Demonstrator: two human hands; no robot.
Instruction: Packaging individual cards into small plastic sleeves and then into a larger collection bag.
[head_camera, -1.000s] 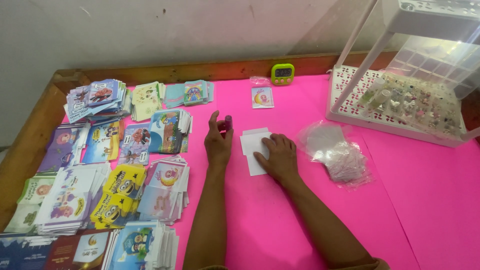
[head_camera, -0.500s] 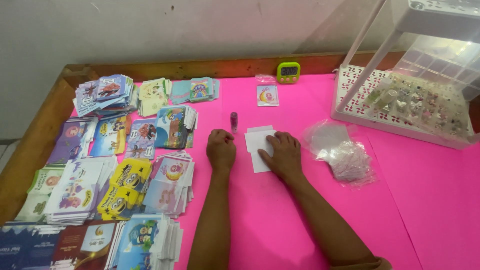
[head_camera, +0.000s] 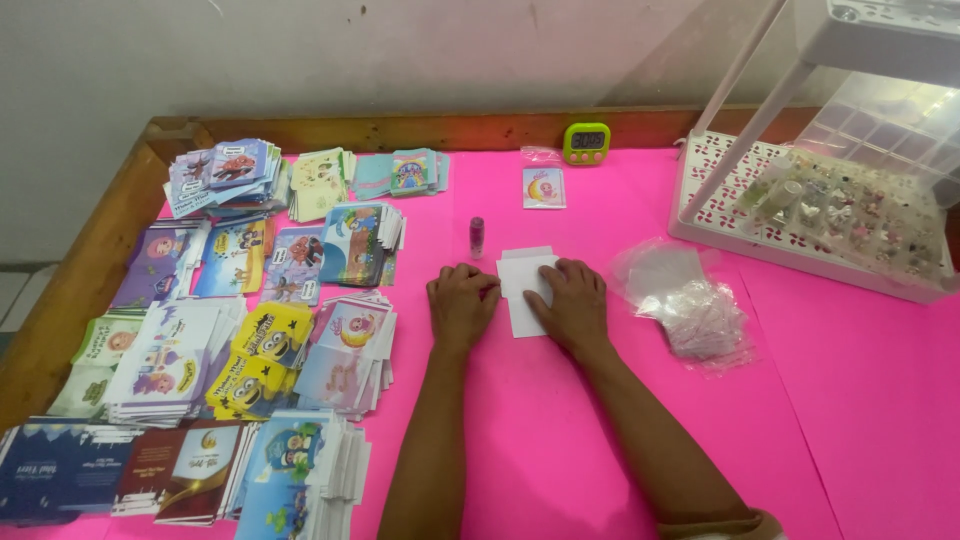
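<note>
At the middle of the frame I have my right hand lying flat and unclenched on the white paper, pressing it to the pink table. My left hand rests loosely curled just beside the paper's left edge, grasping nothing. A small vial stands just above it.

Right hand flat on white paper stack | left hand curled beside it | small pink bottle upright behind | pink table
</note>
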